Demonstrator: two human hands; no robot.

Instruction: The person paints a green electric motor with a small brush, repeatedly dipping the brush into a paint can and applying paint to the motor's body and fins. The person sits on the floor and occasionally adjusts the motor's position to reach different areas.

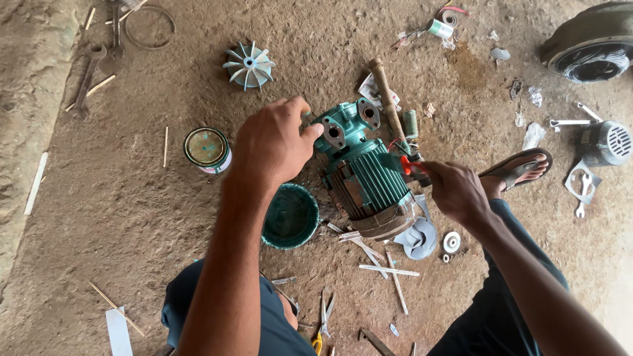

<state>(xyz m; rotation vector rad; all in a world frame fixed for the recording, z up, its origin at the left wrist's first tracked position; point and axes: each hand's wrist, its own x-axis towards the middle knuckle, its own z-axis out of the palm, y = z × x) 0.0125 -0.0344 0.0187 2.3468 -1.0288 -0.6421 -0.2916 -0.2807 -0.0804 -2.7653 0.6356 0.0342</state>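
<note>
Green motor pump [366, 168] lies on dirt floor, centre of frame, ribbed body w/ pump head toward top. L hand [273, 142] rests on pump head's left side, fingers curled around casting, gripping it. R hand [455, 191] at motor's right side, closed on red-handled tool [410, 165]; tip touches motor body. Green end cover [291, 215] just left of motor. Fan impeller [248, 65] upper centre, well apart. Paint tin [207, 149] left of L hand.

Left hand [273, 145] reaches forward from bare forearm, back of hand up, fingers curled, thumb and fingertips pinched together. Right hand [455, 191] lower, knuckles up, closed in fist-like grip. Both arms extended, knees bent wide, sandalled foot at right.
</note>
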